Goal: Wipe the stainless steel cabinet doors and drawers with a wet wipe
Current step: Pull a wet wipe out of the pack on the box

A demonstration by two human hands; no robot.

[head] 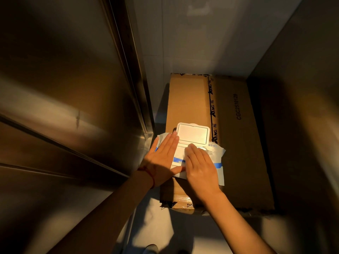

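Observation:
A white and blue wet wipe pack (217,156) lies on a cardboard box (236,143), with its white flip lid (193,133) standing open. My left hand (162,158) lies flat on the pack's left side, fingers straight and together. My right hand (200,166) rests on the pack at its opening, fingertips curled down onto the wipes; whether they pinch a wipe is hidden. Stainless steel cabinet doors and drawers (64,99) fill the left of the view.
The long cardboard box lies on a pale floor (161,226) between the steel cabinet on the left and a dark steel panel (302,116) on the right. A pale tiled wall (192,43) stands behind. A shoe tip (150,249) shows at the bottom edge.

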